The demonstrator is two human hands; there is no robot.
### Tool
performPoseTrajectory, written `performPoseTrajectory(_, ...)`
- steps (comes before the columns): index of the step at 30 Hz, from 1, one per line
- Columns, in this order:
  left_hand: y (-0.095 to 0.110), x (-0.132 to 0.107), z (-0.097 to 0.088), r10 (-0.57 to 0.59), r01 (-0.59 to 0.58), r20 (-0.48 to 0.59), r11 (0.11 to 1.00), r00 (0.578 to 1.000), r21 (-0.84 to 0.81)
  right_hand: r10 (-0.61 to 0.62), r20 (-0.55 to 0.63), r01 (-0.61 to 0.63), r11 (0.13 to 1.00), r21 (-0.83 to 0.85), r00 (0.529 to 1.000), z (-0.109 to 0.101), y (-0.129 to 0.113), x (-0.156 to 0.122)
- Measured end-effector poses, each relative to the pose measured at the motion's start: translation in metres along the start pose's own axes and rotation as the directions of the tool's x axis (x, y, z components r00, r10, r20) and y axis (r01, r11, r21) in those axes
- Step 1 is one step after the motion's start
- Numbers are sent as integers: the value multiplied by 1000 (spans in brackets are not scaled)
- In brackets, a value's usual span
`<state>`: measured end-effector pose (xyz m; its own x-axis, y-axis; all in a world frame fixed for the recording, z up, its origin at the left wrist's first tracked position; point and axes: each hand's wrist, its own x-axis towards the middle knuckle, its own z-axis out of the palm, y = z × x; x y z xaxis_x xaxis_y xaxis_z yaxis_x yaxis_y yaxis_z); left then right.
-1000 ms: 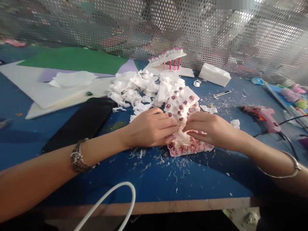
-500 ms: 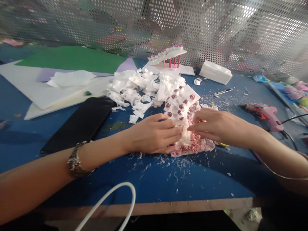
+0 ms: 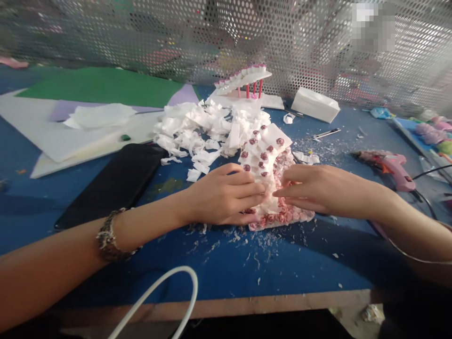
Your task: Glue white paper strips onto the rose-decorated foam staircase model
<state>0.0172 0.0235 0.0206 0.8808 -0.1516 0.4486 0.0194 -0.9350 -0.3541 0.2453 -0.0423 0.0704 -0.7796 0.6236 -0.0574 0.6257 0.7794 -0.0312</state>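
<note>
Both the left hand [image 3: 226, 195] and right hand [image 3: 310, 188] pinch the white rose-studded foam piece [image 3: 266, 155] between them, its long axis running toward the tabletop's far edge.

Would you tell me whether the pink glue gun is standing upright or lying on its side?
Lying on its side: the pink glue gun rests flat on the blue table, apart from the right hand.

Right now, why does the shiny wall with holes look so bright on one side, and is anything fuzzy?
In the head view, light glares through the holed metal screen at the upper right, washing it out. A blurred square patch sits there. The edges bend and soften; the left hand and right hand on the white paper craft stay fairly sharp.
</note>
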Motion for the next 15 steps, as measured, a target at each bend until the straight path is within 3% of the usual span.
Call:
performPoseTrajectory(3,-1,-1,-1,19,-19,-10,1000,1000,-5,-9,-1,9,1000,10,1000,0,2,0)
performPoseTrajectory(7,-1,-3,-2,25,-24,-35,1000,999,9,-63,49,69,989,-134,997,6,-1,3)
performPoseTrajectory(10,-1,-4,-1,-24,25,-60,1000,998,19,-39,5,39,977,-212,999,9,-7,4)
performPoseTrajectory(15,-2,-4,-2,-13,16,-79,999,997,37,14,-65,-19,997,-80,998,6,-9,5)
